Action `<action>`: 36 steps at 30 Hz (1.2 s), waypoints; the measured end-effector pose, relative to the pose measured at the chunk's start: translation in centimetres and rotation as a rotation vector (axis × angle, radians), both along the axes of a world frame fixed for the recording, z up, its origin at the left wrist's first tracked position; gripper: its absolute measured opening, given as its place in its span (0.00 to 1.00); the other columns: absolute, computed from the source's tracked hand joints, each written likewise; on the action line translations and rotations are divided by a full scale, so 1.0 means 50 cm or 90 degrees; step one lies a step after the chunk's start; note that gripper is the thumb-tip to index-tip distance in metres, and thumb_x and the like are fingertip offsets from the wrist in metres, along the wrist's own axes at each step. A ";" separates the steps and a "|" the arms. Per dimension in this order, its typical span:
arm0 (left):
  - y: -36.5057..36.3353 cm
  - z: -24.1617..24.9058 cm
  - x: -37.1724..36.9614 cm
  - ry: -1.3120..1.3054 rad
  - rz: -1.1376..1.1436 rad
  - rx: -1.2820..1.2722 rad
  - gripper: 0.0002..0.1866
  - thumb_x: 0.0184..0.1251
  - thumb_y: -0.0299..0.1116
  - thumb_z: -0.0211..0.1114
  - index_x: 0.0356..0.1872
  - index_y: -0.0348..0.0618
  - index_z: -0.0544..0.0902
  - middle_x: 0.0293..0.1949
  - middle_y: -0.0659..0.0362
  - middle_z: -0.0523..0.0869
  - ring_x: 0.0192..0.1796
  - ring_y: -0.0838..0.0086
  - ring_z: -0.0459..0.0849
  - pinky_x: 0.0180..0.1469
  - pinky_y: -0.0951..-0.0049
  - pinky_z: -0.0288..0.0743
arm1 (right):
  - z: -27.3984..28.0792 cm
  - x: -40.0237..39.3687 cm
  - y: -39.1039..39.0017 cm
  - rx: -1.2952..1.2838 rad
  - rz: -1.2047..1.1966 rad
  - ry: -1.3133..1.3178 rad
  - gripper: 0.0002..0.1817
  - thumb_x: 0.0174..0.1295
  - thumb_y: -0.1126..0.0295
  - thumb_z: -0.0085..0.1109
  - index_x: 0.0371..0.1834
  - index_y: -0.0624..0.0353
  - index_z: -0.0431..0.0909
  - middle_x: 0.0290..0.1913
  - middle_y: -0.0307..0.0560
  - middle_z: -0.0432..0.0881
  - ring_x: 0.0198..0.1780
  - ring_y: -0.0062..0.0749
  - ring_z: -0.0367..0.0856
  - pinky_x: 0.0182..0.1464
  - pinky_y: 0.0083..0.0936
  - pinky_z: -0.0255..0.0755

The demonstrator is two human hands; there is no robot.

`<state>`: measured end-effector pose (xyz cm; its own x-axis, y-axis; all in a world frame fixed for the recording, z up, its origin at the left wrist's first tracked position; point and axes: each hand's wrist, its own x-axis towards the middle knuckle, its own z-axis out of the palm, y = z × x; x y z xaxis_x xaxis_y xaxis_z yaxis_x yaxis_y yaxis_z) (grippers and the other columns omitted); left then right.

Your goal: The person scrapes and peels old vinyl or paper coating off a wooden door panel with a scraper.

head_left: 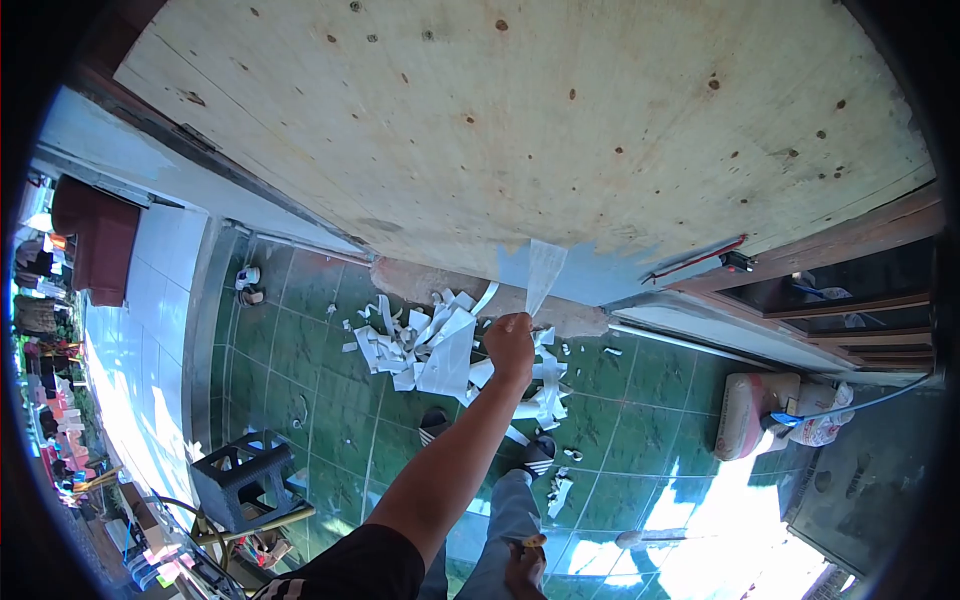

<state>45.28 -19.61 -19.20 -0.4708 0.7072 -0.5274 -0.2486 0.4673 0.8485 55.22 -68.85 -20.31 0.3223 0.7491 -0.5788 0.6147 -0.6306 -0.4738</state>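
Observation:
My left hand reaches up to the foot of the wall, its fingers closed on the lower end of a thin whitish peeling strip. The strip's wide upper end still meets the wall near a patch of light blue coating. Above it, the bare wall surface is pale wood-coloured with dark spots. Low by my leg, my right hand is closed around a small yellowish object, whose kind I cannot make out. Below the wall lies a heap of peeled white strips.
Green floor tiles surround my sandalled feet. A dark plastic stool stands at left, near shoes. Filled sacks rest at right, by a window frame. A red-handled tool is at the wall's lower right.

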 end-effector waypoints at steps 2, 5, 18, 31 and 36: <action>-0.055 -0.112 -0.012 0.188 -0.044 -0.094 0.14 0.64 0.33 0.65 0.24 0.31 0.84 0.22 0.53 0.82 0.29 0.67 0.81 0.36 0.60 0.73 | 0.003 -0.004 0.001 0.002 0.003 -0.004 0.13 0.62 0.62 0.72 0.37 0.63 0.86 0.41 0.61 0.86 0.48 0.60 0.84 0.53 0.53 0.75; -0.285 -0.199 -0.058 0.199 -0.074 -0.369 0.17 0.64 0.40 0.67 0.29 0.33 0.89 0.32 0.45 0.91 0.35 0.54 0.90 0.41 0.52 0.78 | 0.003 -0.002 0.017 -0.004 0.007 0.002 0.13 0.62 0.62 0.72 0.35 0.62 0.86 0.39 0.60 0.86 0.47 0.59 0.83 0.53 0.53 0.75; 0.053 -0.057 -0.039 0.176 -0.222 0.104 0.43 0.68 0.58 0.74 0.71 0.32 0.76 0.59 0.44 0.87 0.47 0.62 0.91 0.51 0.65 0.83 | 0.018 -0.014 0.012 0.006 0.032 -0.010 0.13 0.62 0.64 0.71 0.32 0.63 0.83 0.38 0.60 0.86 0.45 0.60 0.83 0.51 0.54 0.74; 0.205 -0.001 -0.016 0.143 -0.176 0.167 0.16 0.73 0.40 0.71 0.40 0.33 0.92 0.31 0.52 0.91 0.34 0.69 0.87 0.41 0.66 0.77 | -0.012 -0.011 -0.032 0.052 0.032 -0.038 0.14 0.62 0.64 0.73 0.31 0.65 0.84 0.37 0.62 0.86 0.43 0.62 0.84 0.47 0.54 0.75; 0.193 -0.025 0.002 0.139 -0.124 0.135 0.15 0.72 0.39 0.71 0.39 0.34 0.92 0.31 0.49 0.92 0.34 0.64 0.89 0.41 0.63 0.78 | 0.010 -0.015 -0.019 0.026 0.020 -0.034 0.13 0.62 0.64 0.73 0.31 0.65 0.84 0.37 0.62 0.86 0.43 0.61 0.84 0.47 0.54 0.75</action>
<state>45.38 -9.98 -20.44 -0.4013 0.8777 -0.2621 0.0254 0.2967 0.9546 54.47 -69.82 -19.79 0.3280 0.7815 -0.5307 0.6582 -0.5920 -0.4651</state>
